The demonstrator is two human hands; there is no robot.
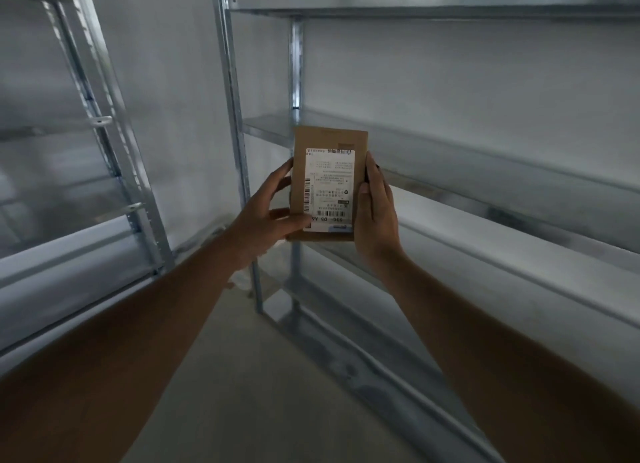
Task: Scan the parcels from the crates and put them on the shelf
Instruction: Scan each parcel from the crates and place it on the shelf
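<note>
Parcel (329, 185), a flat brown cardboard pack with a white printed label (330, 188) facing the camera, is held upright in the air in front of the metal shelf (450, 171) in the head view. Left hand (268, 213) grips its left edge, thumb across the lower label. Right hand (375, 216) clasps the right edge, fingers curled behind it.

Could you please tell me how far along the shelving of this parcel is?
Done: the parcel is out of the crate, in front of the shelf. In hand: left hand and right hand hold it upright, label facing the camera. Left: setting it on the shelf; whether it was scanned cannot be told.
</note>
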